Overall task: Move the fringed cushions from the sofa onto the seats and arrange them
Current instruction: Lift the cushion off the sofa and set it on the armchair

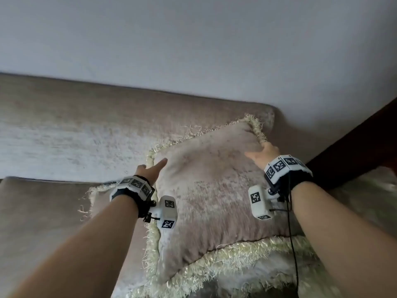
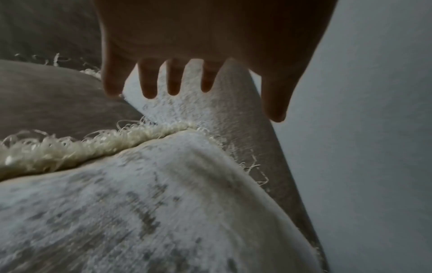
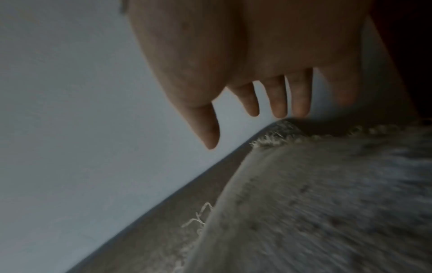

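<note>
Beige sofa point(image 1: 64, 136) against pale wall point(image 1: 193, 39); fringed cushion point(image 1: 214, 190) between left hand point(image 1: 150, 171) and right hand point(image 1: 263, 155), fingers spread straight, holding nothing.

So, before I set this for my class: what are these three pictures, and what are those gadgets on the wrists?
A person, no machine. The wide picture comes from a head-worn camera; the other two from cameras strapped to each wrist, looking along the fingers. The patterned white blocks are part of those wrist rigs. A fringed cushion leans against a sofa backrest, below a pale wall. The left hand and right hand reach to its sides, fingers straight, gripping nothing.
</note>
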The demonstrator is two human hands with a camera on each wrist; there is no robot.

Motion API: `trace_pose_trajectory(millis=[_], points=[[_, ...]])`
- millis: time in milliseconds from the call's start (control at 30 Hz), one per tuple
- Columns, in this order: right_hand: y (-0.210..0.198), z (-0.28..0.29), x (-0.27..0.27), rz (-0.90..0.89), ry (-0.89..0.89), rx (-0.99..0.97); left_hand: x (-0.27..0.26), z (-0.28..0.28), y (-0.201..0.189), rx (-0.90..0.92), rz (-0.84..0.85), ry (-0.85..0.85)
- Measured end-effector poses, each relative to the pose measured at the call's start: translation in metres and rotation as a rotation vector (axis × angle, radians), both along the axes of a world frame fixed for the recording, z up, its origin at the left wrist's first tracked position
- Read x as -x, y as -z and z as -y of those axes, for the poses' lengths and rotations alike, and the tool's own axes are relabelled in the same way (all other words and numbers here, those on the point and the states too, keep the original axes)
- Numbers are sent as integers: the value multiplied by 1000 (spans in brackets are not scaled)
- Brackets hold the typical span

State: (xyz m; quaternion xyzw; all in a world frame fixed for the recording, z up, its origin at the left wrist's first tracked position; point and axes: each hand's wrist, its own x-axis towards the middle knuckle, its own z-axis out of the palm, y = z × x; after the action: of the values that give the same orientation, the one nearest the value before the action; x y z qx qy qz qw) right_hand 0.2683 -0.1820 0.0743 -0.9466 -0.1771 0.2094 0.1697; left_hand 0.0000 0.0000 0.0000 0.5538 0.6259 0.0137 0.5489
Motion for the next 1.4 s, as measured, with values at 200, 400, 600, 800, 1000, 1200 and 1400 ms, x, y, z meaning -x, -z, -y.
trace_pose_trajectory(millis=[200, 400, 600, 800, 1000, 1200, 1400], points=[[48, -4, -27, -118, 89, 158, -14, 7, 57, 109, -147, -38], [66, 5, -48, -150, 88, 295, -34, 10, 89, 304, 26, -117], [69, 10, -51, -184, 108, 339, -22, -1, 144, 404, -10, -136], [74, 15, -63, -234, 141, 253, -25, -2, 126, 376, -7, -185], [83, 20, -67, -244, 190, 185, -28, 17, 101, 380, 66, -235], [61, 23, -56, -256, 173, 68, -30, 11, 81, 406, 182, -257], [15, 27, -45, -308, 261, -225, -31, 2, 26, 230, 264, -319]])
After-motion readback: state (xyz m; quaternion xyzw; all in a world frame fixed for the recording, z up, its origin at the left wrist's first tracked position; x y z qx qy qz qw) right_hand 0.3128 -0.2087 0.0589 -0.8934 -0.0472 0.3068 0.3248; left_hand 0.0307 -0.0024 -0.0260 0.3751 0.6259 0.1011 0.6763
